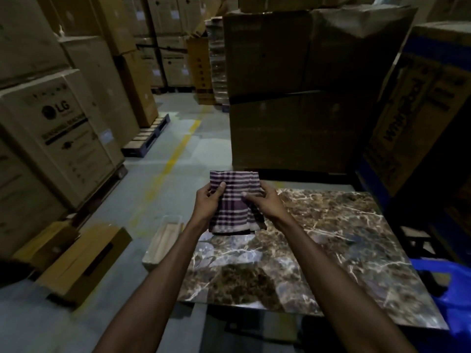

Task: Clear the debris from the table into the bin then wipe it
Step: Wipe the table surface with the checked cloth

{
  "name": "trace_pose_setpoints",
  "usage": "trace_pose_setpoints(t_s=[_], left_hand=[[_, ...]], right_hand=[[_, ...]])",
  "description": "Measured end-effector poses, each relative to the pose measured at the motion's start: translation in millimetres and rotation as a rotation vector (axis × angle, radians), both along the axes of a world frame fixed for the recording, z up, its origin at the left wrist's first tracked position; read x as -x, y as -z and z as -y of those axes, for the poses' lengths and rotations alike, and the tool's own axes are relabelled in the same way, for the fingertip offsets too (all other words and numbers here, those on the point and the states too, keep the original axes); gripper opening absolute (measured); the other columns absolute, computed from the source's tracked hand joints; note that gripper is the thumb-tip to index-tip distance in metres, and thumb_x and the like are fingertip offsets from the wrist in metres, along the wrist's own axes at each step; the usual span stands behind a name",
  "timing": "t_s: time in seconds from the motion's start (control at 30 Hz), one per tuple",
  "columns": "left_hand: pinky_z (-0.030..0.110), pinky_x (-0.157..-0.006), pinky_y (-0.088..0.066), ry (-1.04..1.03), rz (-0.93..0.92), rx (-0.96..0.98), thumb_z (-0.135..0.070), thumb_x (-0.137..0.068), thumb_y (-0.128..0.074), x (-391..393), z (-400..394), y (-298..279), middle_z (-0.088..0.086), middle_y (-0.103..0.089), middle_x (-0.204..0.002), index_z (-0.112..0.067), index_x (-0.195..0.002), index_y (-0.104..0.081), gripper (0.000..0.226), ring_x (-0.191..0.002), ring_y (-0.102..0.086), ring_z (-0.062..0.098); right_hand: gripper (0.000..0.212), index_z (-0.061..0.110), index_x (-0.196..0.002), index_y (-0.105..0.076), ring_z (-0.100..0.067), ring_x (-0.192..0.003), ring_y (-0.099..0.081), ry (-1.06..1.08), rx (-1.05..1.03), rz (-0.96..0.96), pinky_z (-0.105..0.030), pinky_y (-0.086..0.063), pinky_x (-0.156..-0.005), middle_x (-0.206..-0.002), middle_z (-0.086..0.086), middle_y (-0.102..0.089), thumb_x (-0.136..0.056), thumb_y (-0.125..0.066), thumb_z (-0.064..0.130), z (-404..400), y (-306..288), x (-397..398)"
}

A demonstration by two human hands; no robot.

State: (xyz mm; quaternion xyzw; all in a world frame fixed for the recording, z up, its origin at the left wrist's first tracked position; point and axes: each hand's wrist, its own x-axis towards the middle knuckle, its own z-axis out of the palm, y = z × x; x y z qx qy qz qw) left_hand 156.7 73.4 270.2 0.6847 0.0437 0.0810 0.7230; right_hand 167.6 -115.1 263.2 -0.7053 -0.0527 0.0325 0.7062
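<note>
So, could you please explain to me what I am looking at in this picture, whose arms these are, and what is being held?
There is no machine here. The single picture comes from a wide-angle camera worn on a person's head, looking forward and down, so the two bare arms reaching in from the bottom are that person's own.

The left hand and the right hand together hold up a folded striped cloth, gripped at its sides above the far left corner of a marble-patterned table. I can make out no loose debris on the table, though the light is dim.

On the floor to the left of the table stands a pale open tray, perhaps the bin. Around it are stacked cardboard boxes, and something blue shows at the right edge; I cannot tell what it is.
</note>
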Motion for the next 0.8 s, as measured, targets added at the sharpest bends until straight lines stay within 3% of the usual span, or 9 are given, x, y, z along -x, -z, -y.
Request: trace_pose_setpoints(t_s=[0.1,0.17,0.27,0.37,0.47,0.63,0.7,0.8], left_hand=[[0.024,-0.074,-0.060,-0.005,-0.039,-0.065,-0.026,-0.100,-0.066,4,-18,31,-0.004,-0.078,-0.096,-0.010,-0.112,-0.073,0.021,-0.091,-0.076,0.012],[0.028,-0.078,-0.060,0.016,-0.095,-0.103,-0.035,-0.099,-0.067,6,-34,56,-0.004,-0.078,-0.102,-0.012,-0.119,-0.072,0.030,-0.097,-0.075,0.014],[0.035,-0.086,-0.060,0.052,-0.201,-0.175,-0.055,-0.092,-0.070,11,-62,101,-0.007,-0.077,-0.110,-0.022,-0.125,-0.071,0.047,-0.102,-0.074,0.014],[0.038,-0.092,-0.058,0.089,-0.327,-0.142,-0.028,-0.093,-0.076,23,-89,152,-0.001,-0.076,-0.113,-0.014,-0.125,-0.069,0.036,-0.108,-0.071,0.020],[0.031,-0.090,-0.055,0.120,-0.461,-0.144,-0.003,-0.088,-0.077,37,-119,199,0.004,-0.072,-0.114,-0.007,-0.120,-0.066,0.034,-0.113,-0.068,0.027],[0.037,-0.103,-0.051,0.170,-0.492,-0.288,0.004,-0.082,-0.076,46,-155,260,-0.005,-0.065,-0.119,-0.019,-0.127,-0.060,0.053,-0.114,-0.062,0.017],[0.035,-0.103,-0.049,0.216,-0.446,-0.466,-0.004,-0.078,-0.076,44,-174,292,-0.004,-0.062,-0.127,-0.016,-0.136,-0.057,0.062,-0.117,-0.059,0.017],[0.040,-0.106,-0.047,0.313,-0.444,-0.679,-0.033,-0.077,-0.072,50,-203,345,0.007,-0.060,-0.138,-0.019,-0.143,-0.054,0.070,-0.127,-0.055,0.027]], right_hand=[[0.042,0.008,-0.126,-0.067,-0.007,-0.099,-0.074,0.033,0.069,-0.034,-0.025,-0.060,-0.086,-0.116,-0.003,-0.075,-0.087,-0.081,0.006,-18,30,4],[0.036,0.013,-0.122,-0.069,-0.001,-0.094,-0.073,0.054,0.106,-0.056,-0.022,-0.059,-0.082,-0.111,0.002,-0.075,-0.089,-0.079,0.008,-32,52,7],[0.023,0.019,-0.114,-0.073,-0.010,-0.097,-0.075,0.083,0.139,-0.112,-0.034,-0.061,-0.085,-0.106,0.005,-0.078,-0.091,-0.078,0.017,-56,96,13],[0.020,0.016,-0.113,-0.074,-0.016,-0.096,-0.075,0.143,0.167,-0.213,-0.036,-0.062,-0.082,-0.102,0.003,-0.078,-0.094,-0.076,0.018,-84,143,29],[0.017,0.010,-0.110,-0.073,-0.018,-0.090,-0.073,0.224,0.259,-0.320,-0.037,-0.060,-0.082,-0.097,-0.001,-0.076,-0.093,-0.076,0.014,-114,196,50],[0.026,0.006,-0.113,-0.070,-0.031,-0.098,-0.071,0.334,0.367,-0.524,-0.050,-0.059,-0.088,-0.107,-0.015,-0.074,-0.088,-0.076,0.008,-153,261,56],[0.035,0.003,-0.123,-0.064,-0.030,-0.105,-0.066,0.332,0.467,-0.448,-0.048,-0.057,-0.094,-0.120,-0.020,-0.068,-0.089,-0.071,0.006,-167,274,62],[0.053,-0.001,-0.140,-0.054,-0.034,-0.126,-0.050,0.252,0.792,-0.191,-0.042,-0.047,-0.103,-0.143,-0.025,-0.052,-0.090,-0.058,0.017,-177,296,79]])
